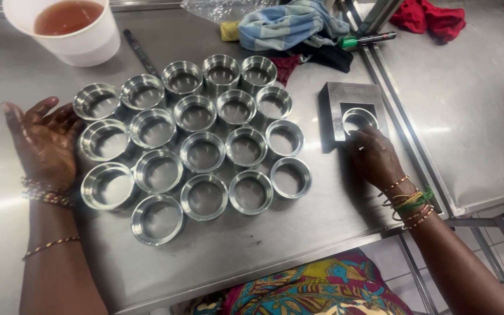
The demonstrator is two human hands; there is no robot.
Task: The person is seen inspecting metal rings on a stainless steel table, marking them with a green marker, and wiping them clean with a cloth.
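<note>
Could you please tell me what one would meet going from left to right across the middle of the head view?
Left hand → cluster of metal rings → grey metal block with a ring in its opening, touched by the right hand → seam between the steel tables.

Bright overhead light glares off the brushed steel table [322, 216] and shiny metal rings [204, 153]; shadows are soft, edges slightly blurred.

I take this for a metalworking shop: a bare steel workbench [322, 221] carries a cluster of identical machined metal rings [193, 146], and toward its right edge sits a square steel gauge block [336, 96]. Rags [290, 26] lie along the far edge.
</note>
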